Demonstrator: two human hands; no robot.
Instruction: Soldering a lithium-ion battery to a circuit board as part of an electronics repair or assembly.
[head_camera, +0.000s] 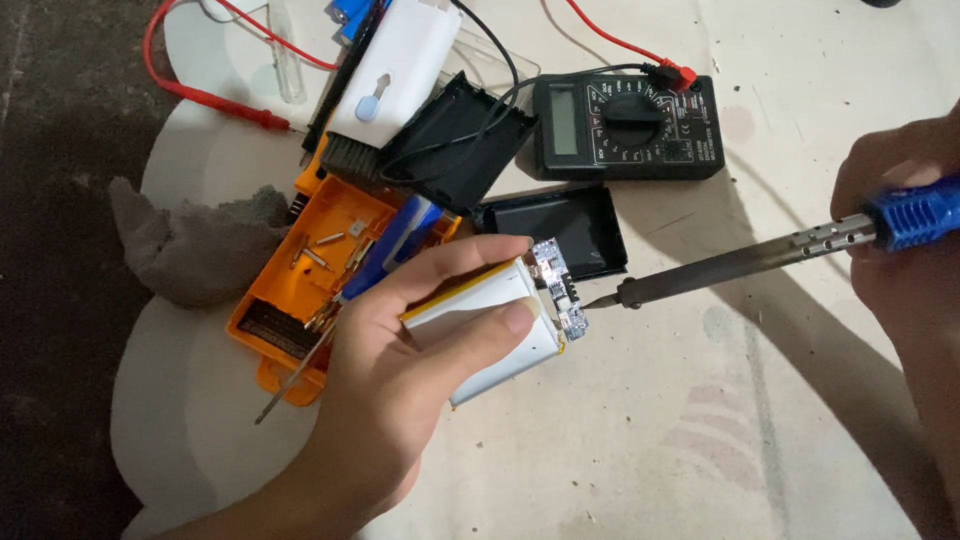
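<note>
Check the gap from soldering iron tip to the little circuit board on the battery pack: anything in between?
Nothing visible. The soldering iron, held in the right hand, points its tip at the circuit board on the silver battery pack in the left hand. Only bare table shows under the small gap.

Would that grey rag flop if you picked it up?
Probably yes. The grey rag lies crumpled in soft folds, so it looks limp, not stiff. It likely weighs little, being thin cloth. It seems unlikely to roll or slide, since it sits slumped beside the orange case.
</note>
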